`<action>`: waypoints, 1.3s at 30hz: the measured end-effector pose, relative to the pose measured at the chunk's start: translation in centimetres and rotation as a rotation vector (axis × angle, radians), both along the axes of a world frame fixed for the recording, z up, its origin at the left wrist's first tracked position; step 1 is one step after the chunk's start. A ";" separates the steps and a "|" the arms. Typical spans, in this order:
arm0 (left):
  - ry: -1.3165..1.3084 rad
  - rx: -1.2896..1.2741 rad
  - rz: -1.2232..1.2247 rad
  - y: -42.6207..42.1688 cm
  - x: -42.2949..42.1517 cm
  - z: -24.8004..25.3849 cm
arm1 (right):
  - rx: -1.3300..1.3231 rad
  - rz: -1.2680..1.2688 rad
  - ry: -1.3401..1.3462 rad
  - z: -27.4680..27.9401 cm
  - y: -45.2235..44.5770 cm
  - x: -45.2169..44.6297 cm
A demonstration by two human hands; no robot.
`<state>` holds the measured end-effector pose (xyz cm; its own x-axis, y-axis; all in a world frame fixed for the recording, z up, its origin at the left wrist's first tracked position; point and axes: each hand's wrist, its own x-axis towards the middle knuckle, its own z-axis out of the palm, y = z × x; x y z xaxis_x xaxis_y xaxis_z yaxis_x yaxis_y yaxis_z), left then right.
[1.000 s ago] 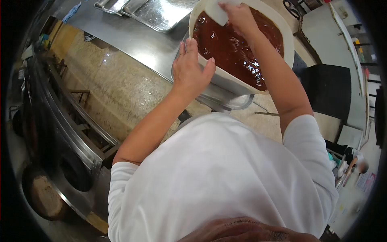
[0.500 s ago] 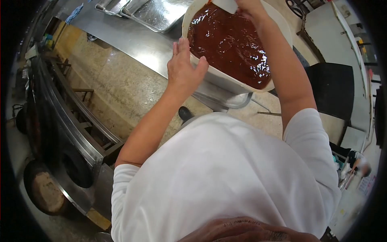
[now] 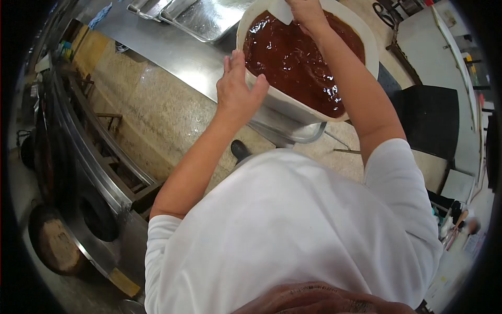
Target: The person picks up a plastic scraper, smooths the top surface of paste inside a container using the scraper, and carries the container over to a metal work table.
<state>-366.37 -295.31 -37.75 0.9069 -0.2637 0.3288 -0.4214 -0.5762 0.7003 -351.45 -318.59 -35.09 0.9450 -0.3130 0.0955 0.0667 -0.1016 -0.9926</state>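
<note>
A large off-white tub holds a glossy, dark red-brown sauce. At the tub's far side, my right hand is closed round a flat white scraper, whose lower edge meets the sauce. The far part of the scraper and that hand's fingertips are cut off or hidden. My left hand lies against the tub's near left wall, its fingers stretched up to the rim and its thumb spread apart.
The tub stands on a steel table, with metal trays beyond it. A blue cloth lies at the table's far left. On the left runs a steel cooking range with a wok. A black chair stands to the right.
My right hand and the scraper have shifted left along the tub's far side, uncovering more sauce on the right. The left hand stays nearly where it was.
</note>
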 end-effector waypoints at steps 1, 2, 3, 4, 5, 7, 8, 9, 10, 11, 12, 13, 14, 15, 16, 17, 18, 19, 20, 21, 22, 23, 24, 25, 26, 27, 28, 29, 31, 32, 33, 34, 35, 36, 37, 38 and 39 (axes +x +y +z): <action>0.006 0.007 0.000 0.0 0.0 0.0 | -0.001 0.002 0.001 -0.3 0.1 0.1; 0.004 0.005 0.000 -0.1 0.1 0.2 | -0.078 0.014 -0.081 -0.6 0.2 0.4; 0.046 0.009 0.002 -0.2 0.0 0.4 | -0.153 0.021 -0.161 -1.0 0.0 0.4; 0.087 0.013 0.005 -0.2 0.0 0.5 | -0.152 0.017 -0.162 -1.5 -0.7 1.0; 0.084 0.016 0.004 -0.2 -0.1 0.5 | -0.167 -0.050 -0.164 -1.7 -1.4 1.9; 0.107 0.045 0.011 0.0 0.0 0.6 | -0.178 -0.109 -0.172 -1.1 -0.7 1.9; 0.109 0.047 0.010 0.0 0.0 0.4 | -0.273 -0.038 -0.162 -1.4 -0.3 1.1; 0.105 0.011 0.019 -0.2 0.1 0.2 | -0.369 0.033 -0.155 -1.1 0.3 0.2; 0.104 -0.021 0.023 -0.3 0.0 0.0 | -0.264 0.068 -0.029 0.4 1.1 -0.7; 0.109 -0.016 0.014 -0.3 -0.4 0.0 | -0.259 0.059 -0.023 -0.7 0.5 -0.5; 0.112 0.012 0.018 -0.3 -0.3 0.3 | -0.250 -0.036 -0.110 -2.0 -0.5 1.0; 0.114 0.043 0.025 -0.2 -0.1 0.5 | -0.238 -0.126 -0.199 -2.0 -0.8 1.6; 0.112 0.046 0.028 0.0 -0.2 0.5 | -0.358 -0.146 -0.155 -2.2 -1.4 1.6; 0.103 0.033 0.029 0.0 -0.1 0.4 | -0.359 -0.142 -0.162 -1.5 -0.9 1.4; 0.100 0.023 0.025 -0.1 -0.2 0.3 | -0.370 -0.031 -0.171 -1.1 -0.2 0.9; 0.103 0.025 0.022 -0.2 -0.2 0.4 | -0.379 0.076 -0.175 -0.9 0.4 0.3; 0.114 0.024 0.024 -0.2 -0.1 0.6 | -0.486 -0.191 -0.258 -3.6 0.0 3.0; 0.118 0.021 0.027 -0.4 -0.1 0.8 | -0.486 -0.198 -0.256 -3.4 -0.8 2.5; 0.107 0.019 0.026 -0.4 0.0 0.9 | -0.302 -0.207 -0.196 -2.3 -1.9 2.5; 0.109 0.023 0.034 -0.3 -0.1 0.6 | -0.117 -0.208 -0.134 -1.1 -2.8 2.4; 0.120 0.026 0.043 0.0 -0.3 0.3 | -0.242 -0.129 -0.033 1.2 -3.8 0.9; 0.126 0.025 0.049 -0.1 -0.5 0.3 | -0.368 -0.047 0.073 4.0 -4.3 -1.7; 0.120 0.013 0.049 -0.3 -0.5 0.3 | -0.378 -0.080 0.108 6.8 -3.9 -4.4; 0.112 0.003 0.049 -0.4 -0.4 0.4 | -0.386 -0.113 0.143 8.8 -3.5 -6.6; 0.112 0.001 0.057 -0.3 -0.4 0.3 | -0.471 -0.079 0.097 9.7 -4.3 -7.7; 0.107 0.008 0.052 -0.3 -0.3 0.2 | -0.555 -0.048 0.050 10.2 -5.3 -8.4; 0.104 0.015 0.046 -0.3 -0.3 0.1 | -0.556 -0.044 0.048 10.4 -6.3 -8.4; 0.104 0.013 0.048 -0.3 -0.2 0.0 | -0.802 0.012 0.192 10.5 -7.3 -8.3; 0.085 0.041 0.034 -0.2 -0.1 -0.1 | -1.048 0.070 0.338 10.1 -7.6 -7.9; 0.085 0.040 0.034 -0.2 -0.1 -0.1 | -1.254 0.065 0.226 9.3 -7.2 -7.7; 0.082 0.052 0.040 -0.3 -0.1 -0.1 | -1.458 0.060 0.106 8.4 -7.1 -7.4; 0.080 0.064 0.047 -0.3 0.0 -0.2 | -1.459 0.061 0.105 7.3 -7.2 -6.4; 0.081 0.064 0.049 -0.3 -0.1 -0.1 | -1.427 0.140 0.114 6.0 -7.5 -4.8; 0.073 0.057 0.046 -0.2 -0.2 -0.1 | -1.393 0.218 0.122 4.9 -7.6 -3.4; 0.064 0.050 0.043 -0.2 -0.2 -0.1 | -1.393 0.221 0.121 4.3 -7.4 -2.2; 0.065 0.049 0.046 -0.3 -0.2 0.0 | -1.407 0.175 0.089 3.6 -7.1 -1.0; 0.079 0.027 0.042 -0.3 -0.3 0.0 | -1.421 0.129 0.056 3.7 -6.2 -0.6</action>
